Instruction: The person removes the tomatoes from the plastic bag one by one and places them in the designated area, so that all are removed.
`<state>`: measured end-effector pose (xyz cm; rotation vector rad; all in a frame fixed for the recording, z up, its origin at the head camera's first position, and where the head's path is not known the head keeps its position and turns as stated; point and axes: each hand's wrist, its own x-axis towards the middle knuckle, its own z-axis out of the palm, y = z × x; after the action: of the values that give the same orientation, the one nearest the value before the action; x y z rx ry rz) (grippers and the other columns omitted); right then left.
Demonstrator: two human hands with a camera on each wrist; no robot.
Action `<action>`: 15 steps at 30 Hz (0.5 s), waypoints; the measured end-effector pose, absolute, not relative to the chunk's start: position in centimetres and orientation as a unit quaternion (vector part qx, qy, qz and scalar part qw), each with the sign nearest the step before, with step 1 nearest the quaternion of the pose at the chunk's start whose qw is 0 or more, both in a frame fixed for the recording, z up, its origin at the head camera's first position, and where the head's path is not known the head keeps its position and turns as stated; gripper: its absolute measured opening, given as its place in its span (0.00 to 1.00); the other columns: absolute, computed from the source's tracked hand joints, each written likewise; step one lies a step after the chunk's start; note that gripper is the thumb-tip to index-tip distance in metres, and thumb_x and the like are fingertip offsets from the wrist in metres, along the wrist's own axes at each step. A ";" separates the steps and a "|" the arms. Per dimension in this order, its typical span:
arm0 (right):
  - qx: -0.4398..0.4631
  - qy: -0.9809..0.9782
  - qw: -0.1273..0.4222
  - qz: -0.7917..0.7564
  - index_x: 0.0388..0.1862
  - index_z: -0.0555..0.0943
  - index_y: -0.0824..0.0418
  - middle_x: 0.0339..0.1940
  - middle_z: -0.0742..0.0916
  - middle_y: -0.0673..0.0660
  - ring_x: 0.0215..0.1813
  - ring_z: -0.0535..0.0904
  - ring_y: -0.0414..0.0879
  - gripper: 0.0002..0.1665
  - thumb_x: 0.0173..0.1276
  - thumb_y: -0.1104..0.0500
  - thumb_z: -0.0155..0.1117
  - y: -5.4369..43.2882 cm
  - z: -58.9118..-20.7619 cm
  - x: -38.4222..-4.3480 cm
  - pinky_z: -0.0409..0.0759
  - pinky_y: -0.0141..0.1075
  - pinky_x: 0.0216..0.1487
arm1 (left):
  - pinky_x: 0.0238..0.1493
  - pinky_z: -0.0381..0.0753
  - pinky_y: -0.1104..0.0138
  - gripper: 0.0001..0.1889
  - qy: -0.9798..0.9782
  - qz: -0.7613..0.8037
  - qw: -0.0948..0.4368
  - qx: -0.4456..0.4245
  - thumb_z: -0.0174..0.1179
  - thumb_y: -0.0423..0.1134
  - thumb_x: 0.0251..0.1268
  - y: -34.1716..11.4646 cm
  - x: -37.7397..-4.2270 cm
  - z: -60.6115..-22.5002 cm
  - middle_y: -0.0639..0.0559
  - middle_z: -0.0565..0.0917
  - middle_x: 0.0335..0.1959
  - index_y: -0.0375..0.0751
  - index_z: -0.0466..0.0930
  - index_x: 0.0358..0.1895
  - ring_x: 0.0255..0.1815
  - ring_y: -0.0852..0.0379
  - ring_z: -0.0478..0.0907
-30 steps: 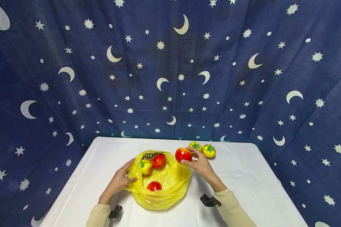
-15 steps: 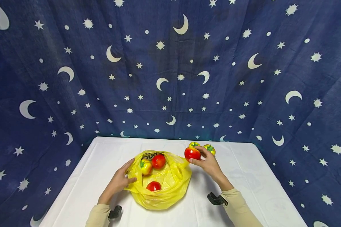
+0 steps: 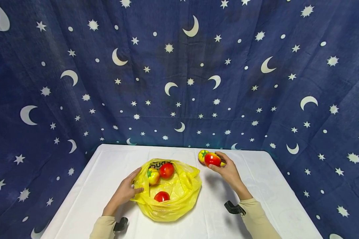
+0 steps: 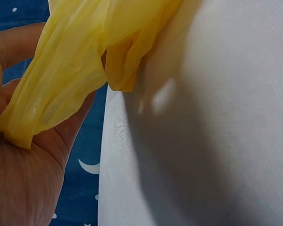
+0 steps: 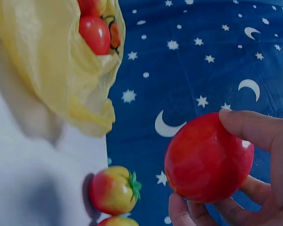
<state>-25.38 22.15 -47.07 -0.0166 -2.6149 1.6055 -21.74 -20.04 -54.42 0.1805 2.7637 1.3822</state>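
Observation:
My right hand [image 3: 231, 172] grips a shiny red tomato [image 3: 212, 160] between thumb and fingers, above the back right of the table. Close by, a yellow-red tomato with a green calyx [image 3: 202, 155] sits on the cloth. A second one is mostly hidden behind the held tomato; its edge [image 5: 117, 221] shows in the right wrist view. My left hand [image 3: 126, 191] pinches the left rim of a yellow plastic bag [image 3: 179, 207], its fold [image 4: 61, 80] between thumb and fingers. Inside the open bag lie a red tomato [image 3: 167, 170], a yellow-red one [image 3: 153, 177] and another red one [image 3: 162, 196].
A white cloth covers the table [image 3: 251, 186]. Behind it hangs a dark blue curtain [image 3: 155, 99] with moons and stars. Each wrist wears a black band mount [image 3: 234, 208]. The table's back edge lies just beyond the loose tomatoes.
My right hand has moved right, away from the bag, with the red tomato in its grip, and now covers most of one loose tomato. My left hand stays at the bag's rim.

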 end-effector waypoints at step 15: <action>-0.044 -0.867 0.046 0.494 0.70 0.69 0.55 0.70 0.73 0.63 0.70 0.66 0.62 0.44 0.56 0.50 0.76 25.0 -47.9 -26.4 0.71 0.60 0.68 | 0.75 0.55 0.39 0.47 0.891 0.448 0.013 0.073 0.71 0.32 0.52 -20.0 -21.8 -54.3 0.42 0.61 0.77 0.49 0.58 0.77 0.78 0.36 0.56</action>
<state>-26.41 25.02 -47.92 -0.1345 -2.6470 1.5074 -21.84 -19.96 -54.32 0.2286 2.7762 1.3945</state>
